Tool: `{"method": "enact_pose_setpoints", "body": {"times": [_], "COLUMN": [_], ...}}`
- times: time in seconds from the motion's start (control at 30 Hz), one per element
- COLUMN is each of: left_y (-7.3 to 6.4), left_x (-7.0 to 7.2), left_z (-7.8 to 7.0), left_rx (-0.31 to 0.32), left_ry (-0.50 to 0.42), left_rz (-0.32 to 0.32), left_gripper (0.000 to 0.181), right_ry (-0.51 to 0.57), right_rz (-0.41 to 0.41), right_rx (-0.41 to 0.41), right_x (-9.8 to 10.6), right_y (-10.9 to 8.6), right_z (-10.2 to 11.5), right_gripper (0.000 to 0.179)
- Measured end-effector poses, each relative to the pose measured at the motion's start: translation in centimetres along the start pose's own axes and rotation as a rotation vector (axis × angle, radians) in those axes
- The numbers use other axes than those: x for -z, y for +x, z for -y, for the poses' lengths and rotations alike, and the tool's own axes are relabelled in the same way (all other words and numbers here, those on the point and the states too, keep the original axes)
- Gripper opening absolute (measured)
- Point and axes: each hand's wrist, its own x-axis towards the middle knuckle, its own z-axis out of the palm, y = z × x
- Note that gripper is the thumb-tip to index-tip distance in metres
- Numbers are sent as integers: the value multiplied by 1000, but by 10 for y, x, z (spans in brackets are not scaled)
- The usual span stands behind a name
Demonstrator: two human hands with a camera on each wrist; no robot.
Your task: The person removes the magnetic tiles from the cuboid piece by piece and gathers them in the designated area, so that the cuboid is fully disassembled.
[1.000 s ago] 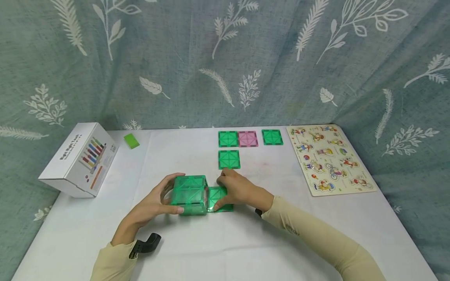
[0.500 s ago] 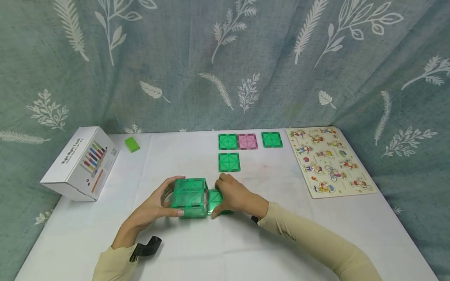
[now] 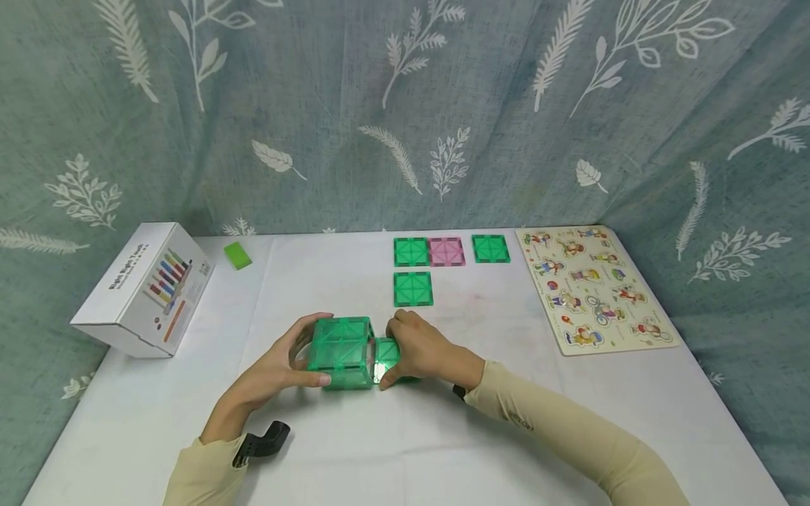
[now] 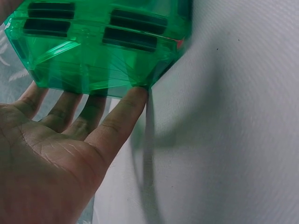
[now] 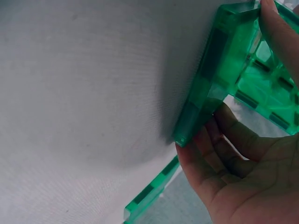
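A box shape built of translucent green magnetic tiles [image 3: 342, 344] stands on the white table. My left hand [image 3: 275, 365] holds it from the left side, with the thumb at the near edge and the fingers behind. In the left wrist view, the fingertips [image 4: 135, 93] touch the green walls. Against the box's right side is a single green magnetic tile [image 3: 384, 355], low at the tabletop. My right hand [image 3: 427, 351] grips that tile between thumb and fingers and covers much of it. The right wrist view shows the tile's edge [image 5: 205, 79] between thumb and fingertips.
Behind the hands lie a green tile [image 3: 413, 288], another green tile [image 3: 411, 251] joined to a pink tile [image 3: 446, 251], and a separate green tile [image 3: 491, 248]. A picture puzzle board [image 3: 595, 288] lies right. A white box [image 3: 142, 288] and a lime block [image 3: 237, 255] are left.
My right hand has shifted slightly left and its thumb has moved nearer the box, covering more of the single tile. The left hand and the box have stayed in place.
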Motion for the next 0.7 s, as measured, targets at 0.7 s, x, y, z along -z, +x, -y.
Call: {"method": "enact_pose_setpoints", "body": {"times": [0.7], "left_y": [0], "left_x": [1], "left_z": [0], "left_rx": [-6], "left_ry": [-18], "left_rz": [1], "left_gripper": [98], "right_ry": [16], "right_rz": [-4], "right_rx": [4], "right_x": [-1], "right_y": [-1], "right_z": [0], "right_gripper": [76]}}
